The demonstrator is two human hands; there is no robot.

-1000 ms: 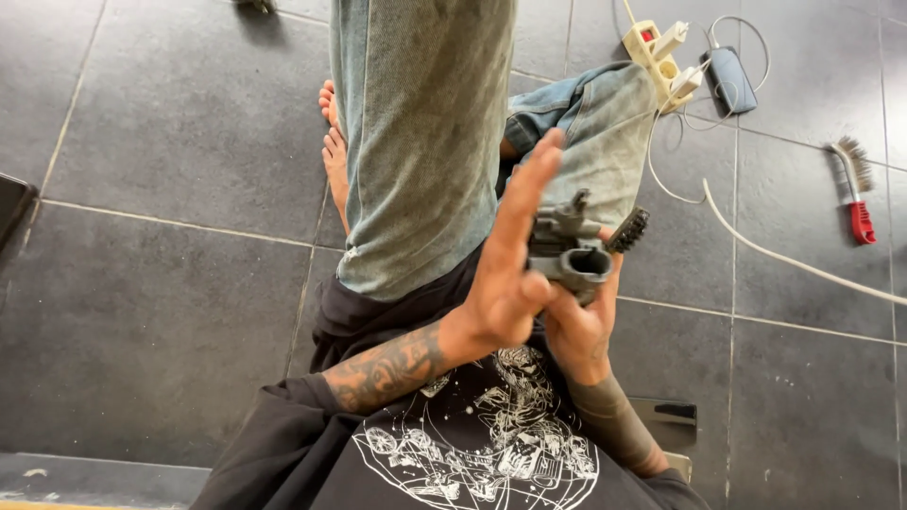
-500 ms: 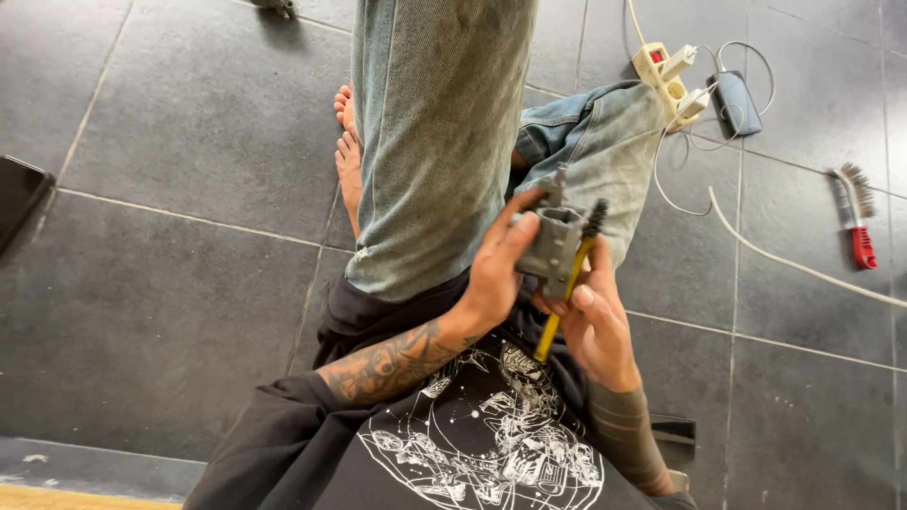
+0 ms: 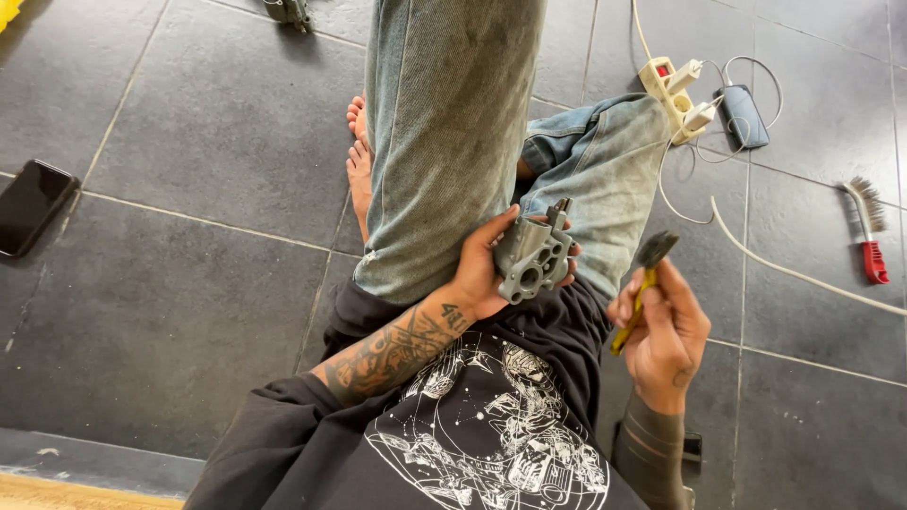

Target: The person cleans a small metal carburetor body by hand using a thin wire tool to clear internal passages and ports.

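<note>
The grey metal casting [image 3: 532, 257] is a blocky, matte part with round bores on its near face and short lugs and a small stub standing up along its top edge; its surface looks dull and slightly rough, like cast aluminium. It sits in the left hand [image 3: 487, 274], whose grip is wrapped around its left side, thumb over the upper edge and fingertips just showing past its right side, so the part is held above the lap, against the faded denim of the bent right knee. The right hand [image 3: 664, 326] is a little apart from it, lower and to the right, its grip pinching a small brush [image 3: 641, 286] with a yellow handle and dark bristles at the upper end, the bristles tilted toward the casting but not touching it. The person sits on a floor [image 3: 217, 151] of large dark grey stone-textured tiles with pale grout lines, wearing worn blue jeans and a black printed shirt, feet bare. On the floor lie a black phone [image 3: 32, 206] at far left, a white power strip [image 3: 673, 94] with plugs and white cables, a dark power bank [image 3: 744, 116] beside it, and a wire brush [image 3: 867, 233] with a red handle at far right.
</note>
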